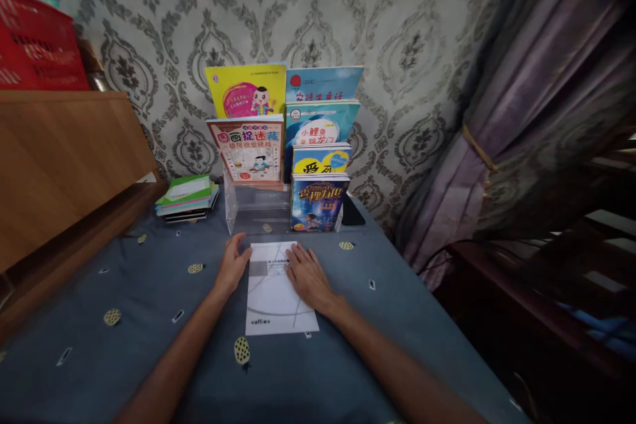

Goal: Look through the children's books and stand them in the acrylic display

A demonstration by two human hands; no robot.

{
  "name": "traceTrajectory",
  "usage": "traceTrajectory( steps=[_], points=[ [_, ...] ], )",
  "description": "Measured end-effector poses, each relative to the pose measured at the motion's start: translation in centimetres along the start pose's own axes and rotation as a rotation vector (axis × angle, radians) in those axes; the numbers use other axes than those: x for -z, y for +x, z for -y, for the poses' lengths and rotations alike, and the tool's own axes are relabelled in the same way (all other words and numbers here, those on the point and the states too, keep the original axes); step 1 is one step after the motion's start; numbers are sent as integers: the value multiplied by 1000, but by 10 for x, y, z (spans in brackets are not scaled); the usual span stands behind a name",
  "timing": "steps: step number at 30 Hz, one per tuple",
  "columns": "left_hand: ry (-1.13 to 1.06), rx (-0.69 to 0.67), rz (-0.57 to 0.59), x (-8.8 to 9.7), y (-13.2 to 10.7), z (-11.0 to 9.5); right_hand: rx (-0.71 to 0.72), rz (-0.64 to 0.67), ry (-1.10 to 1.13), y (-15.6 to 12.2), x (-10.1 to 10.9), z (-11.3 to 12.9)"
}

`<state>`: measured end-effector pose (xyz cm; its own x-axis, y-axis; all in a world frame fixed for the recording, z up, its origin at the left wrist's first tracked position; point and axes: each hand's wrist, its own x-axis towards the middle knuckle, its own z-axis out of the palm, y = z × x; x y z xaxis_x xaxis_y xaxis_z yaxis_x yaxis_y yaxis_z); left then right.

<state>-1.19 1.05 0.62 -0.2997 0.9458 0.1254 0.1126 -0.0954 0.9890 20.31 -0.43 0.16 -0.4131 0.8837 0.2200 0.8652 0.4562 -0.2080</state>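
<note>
On blue cloth, your right hand rests on a white booklet, left hand beside it, both loosely spread-fingered.

I'm seeing smooth paper on the white booklet; the stand is gleaming like clear, slick plastic, and the dark blue book is showing a glossy paper cover. The tablecloth is looking matt, the panel is showing wood grain, and the curtain is shimmering, satiny cloth.
</note>
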Motion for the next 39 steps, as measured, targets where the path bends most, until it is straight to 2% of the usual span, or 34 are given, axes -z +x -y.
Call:
traceTrajectory(
  steps=[2,4,6,8,11,13,15,19,22,26,29,33,39],
  points=[
    [-179,166,-25,7,5,-5,5,-25,1,0,-3,-2],
    [-304,282,14,14,7,-9,-1,-36,0,0,-5,-3],
    [-363,365,139,18,5,-13,-8,-38,2,0,-6,-3],
    [-373,418,328,17,-1,-16,-7,-38,8,0,-6,-3],
    [-363,421,585,9,-15,-19,-3,-41,28,-1,-6,-4],
    [-369,412,686,4,-22,-20,-3,-53,60,-2,-5,-6],
    [-378,421,736,4,-24,-20,-6,-87,123,-3,-5,-8],
    [-445,415,694,9,-18,-21,-56,-187,378,0,-2,-19],
    [-516,400,615,13,-13,-23,-122,-198,709,5,3,-28],
    [-582,387,512,15,-12,-28,-300,-42,1268,8,12,-32],
    [-627,387,465,16,-13,-32,-387,79,1554,7,22,-28],
    [-661,382,460,17,-12,-33,-432,169,1719,6,30,-23],
    [-629,357,425,15,-11,-31,-398,121,1786,7,31,-25]
  ],
)
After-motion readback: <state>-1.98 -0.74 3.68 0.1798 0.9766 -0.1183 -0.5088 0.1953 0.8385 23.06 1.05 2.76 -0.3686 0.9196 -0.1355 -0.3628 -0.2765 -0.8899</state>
